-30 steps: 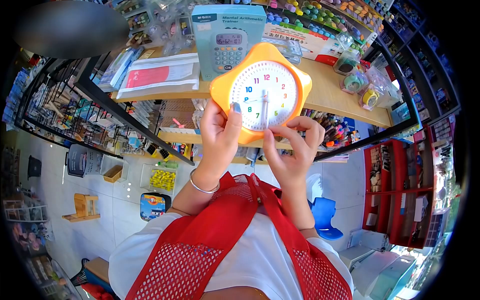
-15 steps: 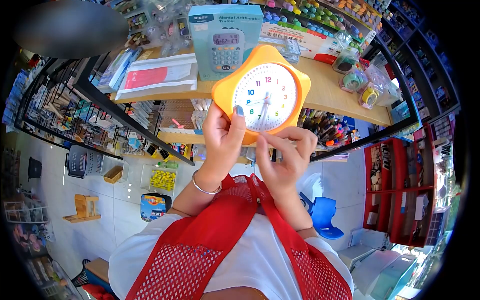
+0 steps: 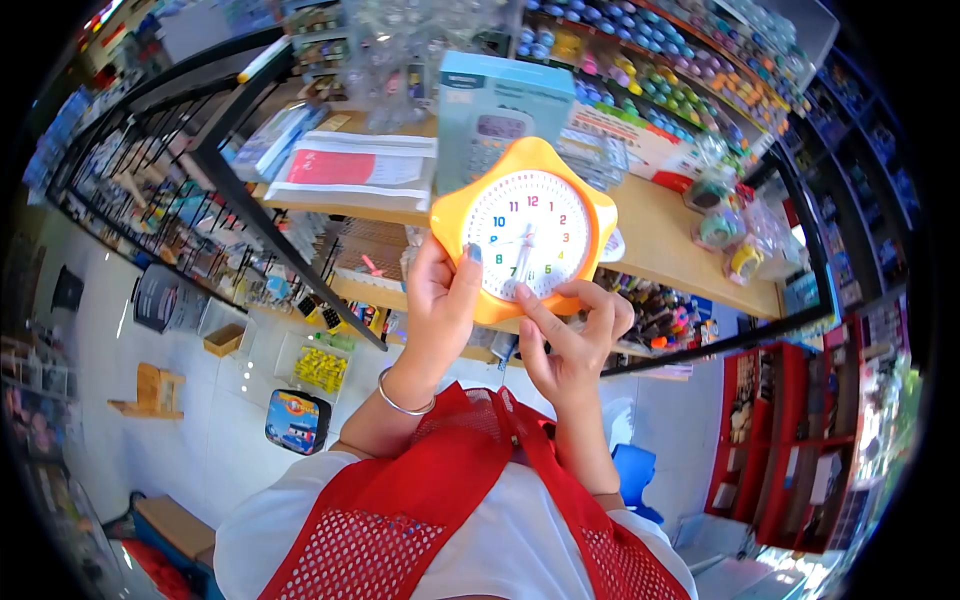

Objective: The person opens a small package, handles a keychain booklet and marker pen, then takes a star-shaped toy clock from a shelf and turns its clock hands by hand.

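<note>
Head view: the left hand (image 3: 440,305) grips the clock (image 3: 528,232) by its left rim, before the shelf (image 3: 655,235); the right hand (image 3: 572,345), thumb and index apart, fingertips its lower front. Best steady the rim, touching lightly.

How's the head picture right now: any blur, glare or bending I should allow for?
Head view: lettering on the teal box is smeared, while the numerals on the orange clock read clearly; head view: light spots gleam on the floor, and the lower right edge is glaringly bright; head view: strong fisheye bending, black corners.
</note>
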Tool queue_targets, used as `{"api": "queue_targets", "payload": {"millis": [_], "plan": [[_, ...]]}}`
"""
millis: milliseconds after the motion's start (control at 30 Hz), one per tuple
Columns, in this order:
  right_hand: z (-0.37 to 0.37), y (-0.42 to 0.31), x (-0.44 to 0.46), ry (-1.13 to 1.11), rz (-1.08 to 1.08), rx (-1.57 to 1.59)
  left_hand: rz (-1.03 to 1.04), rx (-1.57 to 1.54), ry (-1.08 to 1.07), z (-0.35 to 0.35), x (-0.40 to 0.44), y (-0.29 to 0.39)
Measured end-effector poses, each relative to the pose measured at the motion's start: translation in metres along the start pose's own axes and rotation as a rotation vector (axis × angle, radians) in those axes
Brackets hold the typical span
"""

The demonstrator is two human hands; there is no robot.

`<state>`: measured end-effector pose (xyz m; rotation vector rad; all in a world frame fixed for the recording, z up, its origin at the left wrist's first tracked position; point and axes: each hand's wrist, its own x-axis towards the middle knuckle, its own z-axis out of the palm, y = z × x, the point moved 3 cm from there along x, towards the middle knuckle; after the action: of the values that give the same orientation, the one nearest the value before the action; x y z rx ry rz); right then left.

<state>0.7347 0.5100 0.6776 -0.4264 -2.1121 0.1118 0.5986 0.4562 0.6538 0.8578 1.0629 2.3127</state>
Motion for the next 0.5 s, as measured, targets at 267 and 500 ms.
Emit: {"api": "queue_targets", "payload": {"millis": [267,500], "plan": [[0.048,-0.021,0.021,-0.109,-0.226,0.312,0.211,0.255,0.410,-0.046,-0.036,0.045],[0.078,-0.123,0.018,-0.219,-0.434,0.649,0.395,0.344,0.729,-0.100,-0.132,0.120]]}}
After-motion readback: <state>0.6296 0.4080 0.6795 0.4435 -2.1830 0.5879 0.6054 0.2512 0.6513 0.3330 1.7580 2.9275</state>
